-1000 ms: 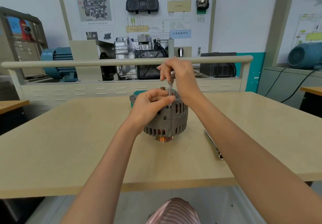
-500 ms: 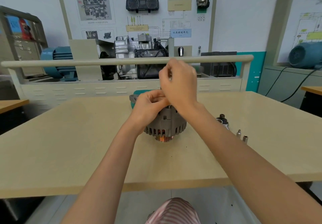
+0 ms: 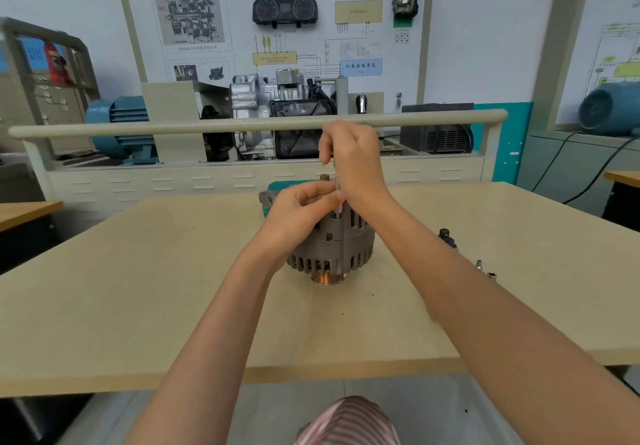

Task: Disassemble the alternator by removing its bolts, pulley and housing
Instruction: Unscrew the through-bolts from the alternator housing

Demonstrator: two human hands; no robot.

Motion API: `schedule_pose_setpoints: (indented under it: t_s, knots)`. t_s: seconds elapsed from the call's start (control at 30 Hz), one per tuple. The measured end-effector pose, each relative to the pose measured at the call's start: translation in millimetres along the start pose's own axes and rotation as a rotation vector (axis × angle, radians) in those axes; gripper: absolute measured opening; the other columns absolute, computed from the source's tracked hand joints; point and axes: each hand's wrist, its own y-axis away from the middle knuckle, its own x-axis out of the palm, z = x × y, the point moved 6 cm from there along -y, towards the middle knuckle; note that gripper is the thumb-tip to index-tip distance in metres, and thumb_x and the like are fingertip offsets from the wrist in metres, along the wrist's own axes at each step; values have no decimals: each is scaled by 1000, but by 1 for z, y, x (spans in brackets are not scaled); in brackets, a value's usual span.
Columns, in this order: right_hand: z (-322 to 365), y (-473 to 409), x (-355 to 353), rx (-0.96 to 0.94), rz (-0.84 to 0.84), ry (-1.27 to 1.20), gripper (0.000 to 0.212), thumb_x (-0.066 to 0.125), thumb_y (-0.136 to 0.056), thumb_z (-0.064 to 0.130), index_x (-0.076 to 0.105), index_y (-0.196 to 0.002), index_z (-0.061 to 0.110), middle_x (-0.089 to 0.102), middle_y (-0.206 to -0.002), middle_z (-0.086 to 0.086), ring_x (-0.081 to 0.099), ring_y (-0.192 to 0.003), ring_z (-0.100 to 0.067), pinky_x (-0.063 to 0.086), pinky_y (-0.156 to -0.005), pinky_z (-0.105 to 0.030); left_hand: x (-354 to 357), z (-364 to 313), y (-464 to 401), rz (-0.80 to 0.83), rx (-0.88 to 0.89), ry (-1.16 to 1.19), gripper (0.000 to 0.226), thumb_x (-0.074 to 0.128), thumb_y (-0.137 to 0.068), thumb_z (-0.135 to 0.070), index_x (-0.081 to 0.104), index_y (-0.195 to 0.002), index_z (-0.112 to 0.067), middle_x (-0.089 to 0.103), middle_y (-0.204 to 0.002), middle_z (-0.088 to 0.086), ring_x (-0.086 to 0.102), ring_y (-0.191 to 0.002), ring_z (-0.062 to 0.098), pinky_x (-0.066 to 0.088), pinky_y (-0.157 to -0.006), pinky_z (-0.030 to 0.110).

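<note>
A grey alternator stands pulley-down in the middle of the table, its copper-coloured pulley touching the tabletop. A thin metal driver tool stands upright on the top of the housing. My right hand grips the tool's upper end from above. My left hand rests on the housing top and pinches the tool's lower shaft. The bolt under the tool tip is hidden by my fingers.
Small sockets and a dark part lie on the table to the right of the alternator. A green case sits just behind it. A rail and a training bench with a gearbox stand beyond the table.
My right hand has turned at the tool's top and lifted slightly. My right arm has shifted, uncovering the sockets on the right. My left hand stays on the housing.
</note>
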Motion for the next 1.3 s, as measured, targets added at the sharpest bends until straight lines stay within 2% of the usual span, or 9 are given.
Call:
schedule_pose_setpoints:
  t_s: [0.13,0.27,0.43,0.57,0.63,0.8,0.93,1.07,1.3]
  knots:
    - [-13,-11,4,178,76,-424,63,31,-95,17,39,-32,14,43,-36,0,45,-46,-11,48,-63,-16,0,-1,0,20,-16,22,13,61,-90,-22,72,-95,-26,75,-89,-8,69,-86,3,49,-69,10]
    - [-14,-14,6,217,90,-461,64,31,-96,18,38,-33,16,42,-36,1,44,-45,-13,48,-61,-16,-3,3,-1,-16,-33,12,8,65,-87,-23,72,-90,-26,75,-88,-5,69,-86,7,48,-76,21]
    - [0,3,1,-116,-51,280,43,41,-93,13,43,-50,11,40,-50,5,38,-52,-7,34,-62,-23,-4,3,-1,-51,4,-7,12,63,-87,-11,69,-85,-22,74,-77,-6,68,-76,6,51,-69,20]
    - [10,18,10,-216,-160,1157,24,42,-85,26,59,-85,9,56,-82,-4,49,-83,-22,32,-89,-34,-8,6,0,-108,-19,-32,34,55,-85,5,58,-64,-20,62,-49,-15,56,-47,-8,38,-43,6]
    - [12,22,12,-203,-176,1210,28,41,-85,28,59,-93,7,56,-90,-7,48,-89,-25,30,-94,-37,-9,7,-1,-115,-24,-50,31,54,-84,4,58,-65,-20,61,-48,-17,55,-47,-9,36,-42,6]
    - [13,13,7,-179,-159,828,26,42,-86,24,48,-63,13,46,-69,3,43,-75,-18,28,-88,-31,-6,2,1,-97,13,-39,41,55,-84,4,61,-58,-27,62,-50,-16,56,-49,-9,36,-43,4]
    - [7,4,0,-36,-107,225,35,37,-78,24,32,-45,13,32,-46,-1,33,-53,-18,29,-62,-27,-3,3,-1,-35,8,-37,14,63,-88,-19,70,-87,-30,74,-79,-12,67,-76,-1,47,-63,13]
    - [-13,-9,3,208,53,-318,62,29,-96,21,34,-34,15,39,-41,-3,40,-51,-16,43,-68,-24,-4,6,-3,-34,-33,-18,13,65,-87,-26,70,-99,-26,75,-89,-10,68,-87,3,49,-75,17]
    - [-15,-9,7,240,24,-364,64,30,-97,15,40,-34,16,43,-39,5,45,-47,-10,48,-76,-27,-7,5,-3,-67,-37,-3,9,68,-85,-19,70,-94,-19,75,-88,1,69,-84,11,53,-78,23]
